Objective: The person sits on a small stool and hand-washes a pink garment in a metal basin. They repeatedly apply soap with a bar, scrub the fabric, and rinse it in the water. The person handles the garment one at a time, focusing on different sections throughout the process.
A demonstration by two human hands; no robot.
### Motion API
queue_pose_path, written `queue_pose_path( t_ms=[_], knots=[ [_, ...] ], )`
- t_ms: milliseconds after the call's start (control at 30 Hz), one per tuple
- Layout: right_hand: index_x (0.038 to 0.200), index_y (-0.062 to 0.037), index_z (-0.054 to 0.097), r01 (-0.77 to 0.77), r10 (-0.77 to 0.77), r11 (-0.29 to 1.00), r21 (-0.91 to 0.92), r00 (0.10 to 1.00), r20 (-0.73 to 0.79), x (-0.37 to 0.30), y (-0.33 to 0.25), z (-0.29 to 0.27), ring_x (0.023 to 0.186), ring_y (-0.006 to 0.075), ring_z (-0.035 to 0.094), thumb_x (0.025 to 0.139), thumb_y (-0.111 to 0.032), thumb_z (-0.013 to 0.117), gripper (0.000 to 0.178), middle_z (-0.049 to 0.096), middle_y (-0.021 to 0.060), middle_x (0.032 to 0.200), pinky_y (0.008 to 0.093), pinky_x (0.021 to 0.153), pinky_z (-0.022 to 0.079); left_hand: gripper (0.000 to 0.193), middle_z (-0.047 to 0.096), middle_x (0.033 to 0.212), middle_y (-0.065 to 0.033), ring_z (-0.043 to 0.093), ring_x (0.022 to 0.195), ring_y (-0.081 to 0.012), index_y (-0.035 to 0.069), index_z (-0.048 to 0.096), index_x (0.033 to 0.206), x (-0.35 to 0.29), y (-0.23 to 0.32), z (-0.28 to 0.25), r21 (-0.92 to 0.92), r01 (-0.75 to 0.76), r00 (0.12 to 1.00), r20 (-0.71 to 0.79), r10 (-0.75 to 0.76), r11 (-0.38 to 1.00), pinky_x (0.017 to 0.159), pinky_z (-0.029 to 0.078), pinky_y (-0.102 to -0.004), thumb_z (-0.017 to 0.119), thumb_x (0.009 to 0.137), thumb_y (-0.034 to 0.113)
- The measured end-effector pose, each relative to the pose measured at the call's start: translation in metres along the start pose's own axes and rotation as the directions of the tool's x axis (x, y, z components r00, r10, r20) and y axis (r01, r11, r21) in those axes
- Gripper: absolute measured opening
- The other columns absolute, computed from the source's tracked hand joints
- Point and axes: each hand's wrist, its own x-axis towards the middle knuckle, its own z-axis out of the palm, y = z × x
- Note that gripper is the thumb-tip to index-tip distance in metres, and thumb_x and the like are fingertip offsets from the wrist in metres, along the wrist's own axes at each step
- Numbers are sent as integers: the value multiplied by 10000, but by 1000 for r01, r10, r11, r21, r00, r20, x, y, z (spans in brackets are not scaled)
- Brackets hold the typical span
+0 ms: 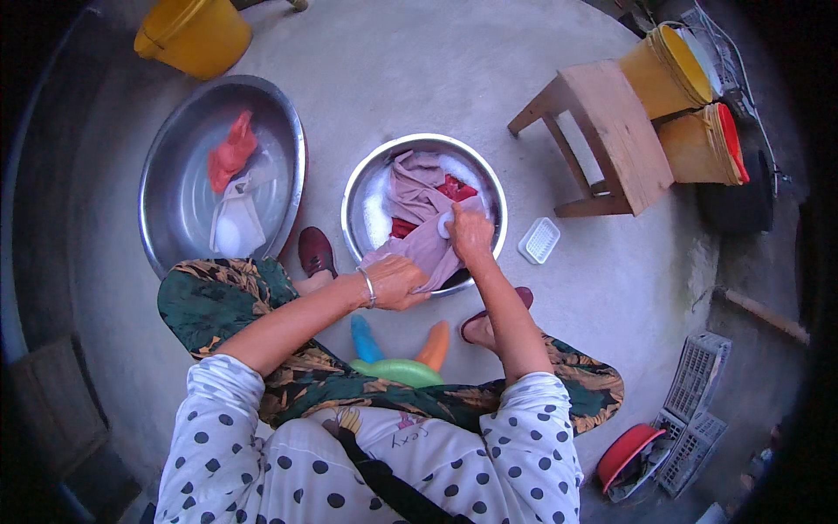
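Note:
A round metal basin (352, 229) stands on the floor in front of me, with a wet mauve garment (417, 188), a red cloth (456, 188) and white suds inside. My left hand (399, 281) is closed on the mauve garment at the near rim, stretching part of it. In my right hand (471, 232) is a white rounded piece that looks like a bar of soap (444, 225), pressed against the garment; the fingers partly cover it. To the right of the basin lies a small white slotted soap dish (539, 240).
At left, a large oval metal tub (179, 218) holds a red cloth (233, 152) and a white garment (238, 220). A yellow bucket (196, 39) stands behind it. A wooden stool (611, 131) and more buckets (668, 74) are at right. Plastic crates (698, 375) and a red basin (621, 450) sit lower right.

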Motion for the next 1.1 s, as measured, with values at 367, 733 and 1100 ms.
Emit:
queue_pose_path(
  t_ms=[367, 733, 1100],
  knots=[
    [938, -138, 656, 90, -97, 994, 64, 990, 107, -4, 35, 6, 1005, 216, 464, 695, -341, 628, 318, 500, 70, 1118, 379, 799, 377, 189, 545, 707, -168, 542, 721, -328, -8, 531, 699, -21, 7, -8, -148, -312, 949, -101, 299, 939, 739, 371, -372, 582, 716, 174],
    [1139, -90, 520, 369, -412, 842, 393, 911, 25, -78, 49, -10, 1167, 293, 396, 749, -236, 595, 422, 478, 132, 1201, 337, 992, 277, 247, 543, 757, 16, 488, 704, -80, 14, 560, 991, -21, -46, 21, -855, -135, 923, -292, -250, 501, 653, 422, -257, 494, 832, 190],
    [999, 26, 580, -199, -37, 139, 970, 978, 206, -73, 53, -49, 936, 148, 520, 777, -184, 592, 307, 553, 96, 1091, 269, 806, 405, 296, 595, 953, -79, 561, 864, -159, -17, 545, 1039, -10, -87, 7, -947, -37, 859, -194, -474, 320, 809, 426, -288, 490, 831, 186]
  ],
)
